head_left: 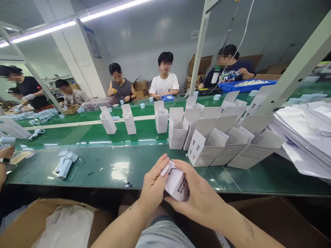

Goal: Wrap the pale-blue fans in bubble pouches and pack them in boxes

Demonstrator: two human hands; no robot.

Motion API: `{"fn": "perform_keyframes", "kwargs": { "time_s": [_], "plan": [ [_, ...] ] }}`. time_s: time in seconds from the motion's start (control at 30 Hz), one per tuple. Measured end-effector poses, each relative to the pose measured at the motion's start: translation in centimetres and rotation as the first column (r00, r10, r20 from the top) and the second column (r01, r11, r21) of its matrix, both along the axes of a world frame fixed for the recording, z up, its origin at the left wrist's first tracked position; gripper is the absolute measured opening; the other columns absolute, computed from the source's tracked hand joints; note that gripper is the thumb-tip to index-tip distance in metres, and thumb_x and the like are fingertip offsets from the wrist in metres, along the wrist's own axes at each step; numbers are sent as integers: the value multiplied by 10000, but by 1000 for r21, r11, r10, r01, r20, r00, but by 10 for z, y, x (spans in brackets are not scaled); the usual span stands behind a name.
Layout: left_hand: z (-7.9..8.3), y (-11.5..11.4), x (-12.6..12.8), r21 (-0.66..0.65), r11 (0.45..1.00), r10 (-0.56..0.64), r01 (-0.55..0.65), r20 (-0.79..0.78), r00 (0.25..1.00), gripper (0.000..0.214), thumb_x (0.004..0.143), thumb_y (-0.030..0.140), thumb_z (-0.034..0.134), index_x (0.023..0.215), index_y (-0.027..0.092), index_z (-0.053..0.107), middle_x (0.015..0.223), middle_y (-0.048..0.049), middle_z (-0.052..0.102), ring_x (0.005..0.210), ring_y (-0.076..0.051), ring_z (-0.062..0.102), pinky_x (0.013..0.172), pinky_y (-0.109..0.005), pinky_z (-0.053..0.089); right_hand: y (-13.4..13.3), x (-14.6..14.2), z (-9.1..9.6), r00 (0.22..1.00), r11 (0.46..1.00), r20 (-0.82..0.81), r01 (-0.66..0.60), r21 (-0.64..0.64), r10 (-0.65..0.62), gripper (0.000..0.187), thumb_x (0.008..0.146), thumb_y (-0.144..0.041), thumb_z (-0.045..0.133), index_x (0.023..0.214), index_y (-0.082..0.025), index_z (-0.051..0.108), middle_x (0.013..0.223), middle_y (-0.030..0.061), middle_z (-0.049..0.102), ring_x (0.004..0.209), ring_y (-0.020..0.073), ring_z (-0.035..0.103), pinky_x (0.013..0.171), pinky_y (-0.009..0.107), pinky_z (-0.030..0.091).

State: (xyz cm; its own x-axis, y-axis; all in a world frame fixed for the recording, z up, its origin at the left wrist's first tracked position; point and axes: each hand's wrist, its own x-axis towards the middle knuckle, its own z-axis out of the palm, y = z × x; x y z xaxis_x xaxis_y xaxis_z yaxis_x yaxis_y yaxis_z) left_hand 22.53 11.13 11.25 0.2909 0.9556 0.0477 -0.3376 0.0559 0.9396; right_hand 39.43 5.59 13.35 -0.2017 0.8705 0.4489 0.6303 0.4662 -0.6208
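Observation:
A small white printed carton (177,184) is held between my two hands at the near edge of the green bench, above my lap. My left hand (155,179) grips its left side, with the thumb at a flap on the end. My right hand (191,186) wraps round the right side, fingers at the top and thumb underneath. Dark lettering shows on the face turned toward me; whether anything is inside is hidden. Just beyond my right hand stand several open white cartons (207,146) with their lids up.
Flat white cardboard sheets (307,134) are stacked at right. Pale blue handheld devices (66,162) lie on the bench at left. Upright cartons (128,119) stand on the green belt (77,132). A cardboard box (103,220) is below left. Co-workers sit across; another person's hand (9,151) shows far left.

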Motion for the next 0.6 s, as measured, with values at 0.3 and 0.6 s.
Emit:
{"fn": "perform_keyframes", "kwargs": {
  "time_s": [0.3,0.6],
  "plan": [
    [6,0,-6,-85,956,-267,280,138,954,478,667,252,830,1118,248,672,1158,-66,647,916,-184,611,764,-289,490,-4,-6,-10,997,989,-65,-39,141,49,688,747,-220,688,1333,-278,333,1323,131,583,1099,269,661,854,371,590],
    [9,-22,0,-219,969,-114,110,-8,993,532,635,146,753,1138,213,593,921,-15,624,738,-125,543,648,-238,440,1,4,-14,985,984,-27,-169,58,171,804,689,-238,747,1381,-286,340,1292,111,615,947,241,700,760,328,593]
  ]
}}
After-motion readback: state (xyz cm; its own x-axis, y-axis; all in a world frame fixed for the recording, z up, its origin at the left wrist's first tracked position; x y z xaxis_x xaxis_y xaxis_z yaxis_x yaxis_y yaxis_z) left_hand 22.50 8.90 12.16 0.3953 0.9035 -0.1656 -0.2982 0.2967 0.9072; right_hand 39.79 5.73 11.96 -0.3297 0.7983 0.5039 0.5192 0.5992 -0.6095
